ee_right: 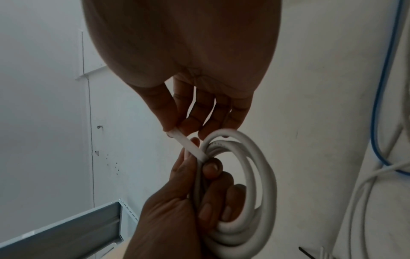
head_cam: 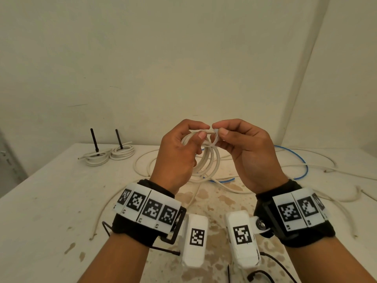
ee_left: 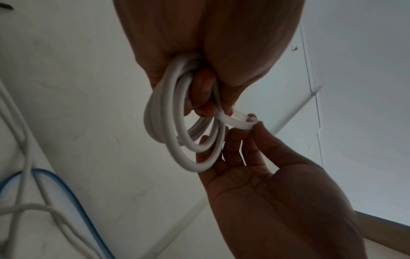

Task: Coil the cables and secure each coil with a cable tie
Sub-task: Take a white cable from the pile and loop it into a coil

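Observation:
I hold a white cable coil (head_cam: 210, 160) in the air above the table. My left hand (head_cam: 179, 152) grips the coil's top, its fingers curled round the bunched turns (ee_left: 177, 98). A white cable tie (ee_left: 235, 121) loops round the bundle beside those fingers. My right hand (head_cam: 242, 148) pinches the tie's loop between thumb and forefinger (ee_right: 175, 129), and the tie (ee_right: 190, 145) runs taut down to the coil (ee_right: 250, 175). The other right fingers stay loosely extended.
Two tied white coils (head_cam: 111, 155) lie at the back left with black ties standing up. Loose white cables (head_cam: 318, 166) and a blue cable (head_cam: 304, 160) sprawl over the stained white table (head_cam: 51, 201). Black cable ties (head_cam: 265, 276) lie near the front edge.

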